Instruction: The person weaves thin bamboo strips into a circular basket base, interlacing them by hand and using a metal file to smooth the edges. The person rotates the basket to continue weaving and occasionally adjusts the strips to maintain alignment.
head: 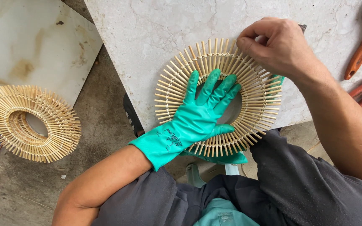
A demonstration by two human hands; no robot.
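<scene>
While lying flat near the stone slab's [156,29] near edge, overhanging it slightly, a round ring of thin pale bamboo sticks [218,96] bound with cord; sticks fan outward like spokes, so no single long axis. Pressed down by the left hand [200,111] in a textured green rubber glove, fingers spread flat, pointing far-right. Pinched at the far rim by the bare right hand [273,46], fingertips closed on stick ends. Stacked similar rings [30,123] lying far left.

No packages, labels, signs or screens are visible here.
</scene>
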